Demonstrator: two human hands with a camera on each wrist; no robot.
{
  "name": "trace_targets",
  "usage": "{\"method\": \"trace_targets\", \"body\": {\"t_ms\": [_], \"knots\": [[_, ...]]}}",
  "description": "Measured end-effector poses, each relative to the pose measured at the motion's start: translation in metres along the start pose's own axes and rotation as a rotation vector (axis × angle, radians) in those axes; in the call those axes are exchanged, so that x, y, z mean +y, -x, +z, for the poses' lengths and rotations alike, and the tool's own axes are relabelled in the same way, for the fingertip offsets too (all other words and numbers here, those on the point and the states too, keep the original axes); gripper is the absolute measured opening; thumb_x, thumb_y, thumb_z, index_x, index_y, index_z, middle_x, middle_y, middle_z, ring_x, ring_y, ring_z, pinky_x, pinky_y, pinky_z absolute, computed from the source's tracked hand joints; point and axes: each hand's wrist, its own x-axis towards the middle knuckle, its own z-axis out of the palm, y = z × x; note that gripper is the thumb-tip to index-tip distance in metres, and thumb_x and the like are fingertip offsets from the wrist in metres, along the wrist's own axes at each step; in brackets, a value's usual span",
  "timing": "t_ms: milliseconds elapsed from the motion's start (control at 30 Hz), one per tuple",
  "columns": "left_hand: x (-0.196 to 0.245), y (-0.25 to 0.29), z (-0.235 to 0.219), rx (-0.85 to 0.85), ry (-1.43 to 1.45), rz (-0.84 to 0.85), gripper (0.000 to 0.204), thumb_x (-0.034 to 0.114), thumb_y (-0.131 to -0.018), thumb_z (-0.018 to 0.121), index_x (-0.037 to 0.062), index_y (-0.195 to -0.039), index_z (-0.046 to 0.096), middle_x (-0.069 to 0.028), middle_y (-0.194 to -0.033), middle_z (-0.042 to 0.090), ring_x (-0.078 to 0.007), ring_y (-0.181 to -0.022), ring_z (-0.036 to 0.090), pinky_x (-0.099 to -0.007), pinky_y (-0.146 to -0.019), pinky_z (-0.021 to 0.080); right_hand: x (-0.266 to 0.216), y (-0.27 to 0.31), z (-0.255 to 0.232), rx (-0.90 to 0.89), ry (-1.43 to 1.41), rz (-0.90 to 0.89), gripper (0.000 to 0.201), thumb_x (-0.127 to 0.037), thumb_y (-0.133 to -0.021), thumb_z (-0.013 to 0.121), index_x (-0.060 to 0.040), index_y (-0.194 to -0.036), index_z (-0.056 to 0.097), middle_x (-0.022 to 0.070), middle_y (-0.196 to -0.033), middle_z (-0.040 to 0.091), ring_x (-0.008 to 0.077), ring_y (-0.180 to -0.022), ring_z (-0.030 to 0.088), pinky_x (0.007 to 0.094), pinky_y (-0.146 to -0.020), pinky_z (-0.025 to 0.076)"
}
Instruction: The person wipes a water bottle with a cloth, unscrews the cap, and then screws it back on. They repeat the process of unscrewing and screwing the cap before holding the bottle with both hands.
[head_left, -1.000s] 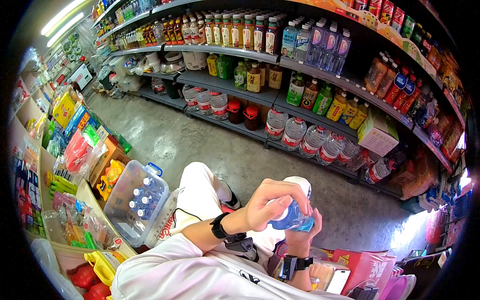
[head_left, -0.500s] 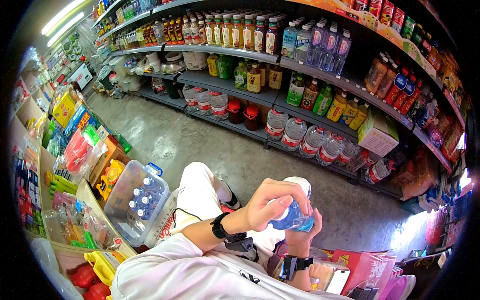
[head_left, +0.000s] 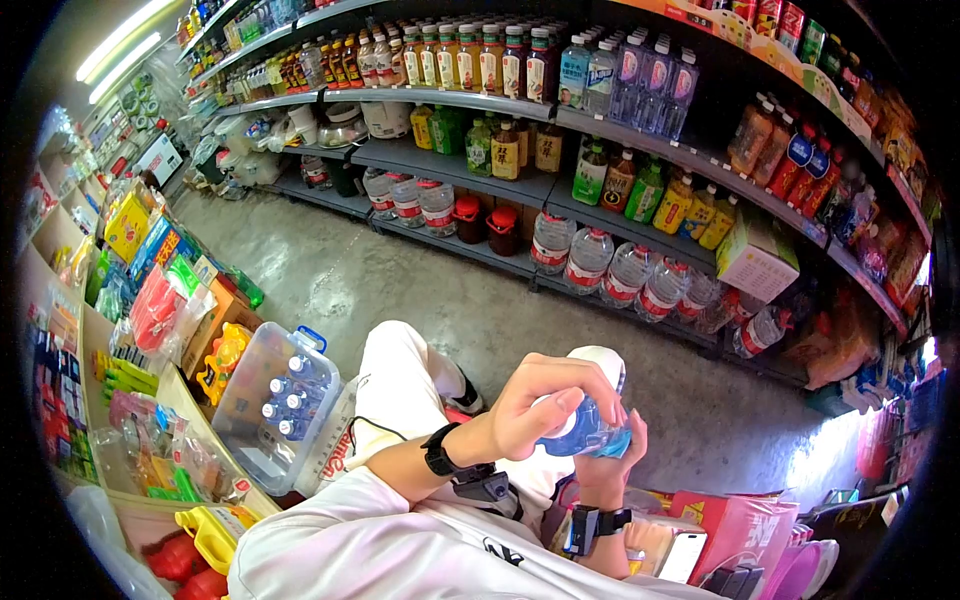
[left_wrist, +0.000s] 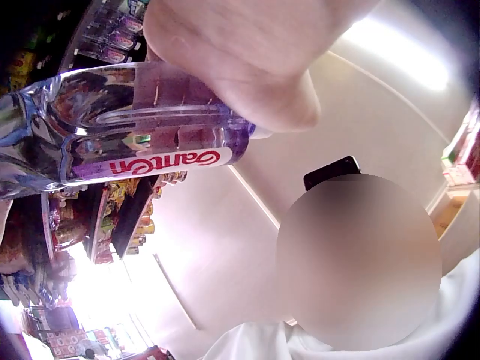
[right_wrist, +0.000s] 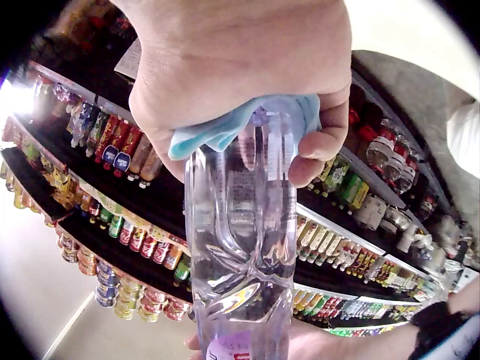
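Note:
A clear water bottle point(head_left: 585, 434) with a purple label lies tilted between both hands in front of the lap. My left hand point(head_left: 532, 405) curls round its capped end, fingers over the top side. Against the bottle's other end, my right hand point(head_left: 630, 462) holds a light blue cloth point(head_left: 614, 446). From the right wrist view, the cloth point(right_wrist: 225, 133) is bunched between the palm and the bottle point(right_wrist: 240, 217), with the fingers bent round the side. Red lettering shows on the bottle's label point(left_wrist: 157, 165) in the left wrist view.
At the left, a clear plastic bin point(head_left: 250, 380) holds several similar bottles point(head_left: 298, 385). Packed shop shelves point(head_left: 450, 165) with drinks line the far side of the grey floor point(head_left: 320, 265). A phone point(head_left: 683, 556) and red packages point(head_left: 735, 535) lie at the lower right.
The head view has shifted slightly. Both hands keep their hold on the bottle and cloth, with hardly any movement.

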Motion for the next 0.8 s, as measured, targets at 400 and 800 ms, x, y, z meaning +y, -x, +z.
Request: {"method": "trace_targets", "body": {"t_ms": [400,800], "knots": [[0.003,0.000,0.002,0.015,0.024,-0.002,0.055,0.039,-0.103,0.040,-0.0060,-0.084,0.066,-0.0210,-0.090,0.070,-0.0334,-0.090,0.070,-0.0427,-0.086,0.054,0.002,0.008,0.027,-0.046,0.254,-0.048,0.032,-0.031,-0.100,0.053,-0.0090,-0.123,0.052,0.0130,-0.121,0.058,0.0209,-0.109,0.059,0.0390,-0.100,0.047],[0.007,0.001,0.003,0.005,0.014,-0.031,0.060,0.044,-0.103,0.040,-0.0066,-0.086,0.066,-0.0223,-0.090,0.069,-0.0338,-0.090,0.069,-0.0431,-0.085,0.054,0.007,0.008,0.031,-0.438,1.136,-1.008,0.095,0.013,-0.073,0.081,-0.0223,-0.143,0.029,0.0197,-0.131,0.052,0.0256,-0.110,0.059,0.0401,-0.092,0.054]]}}
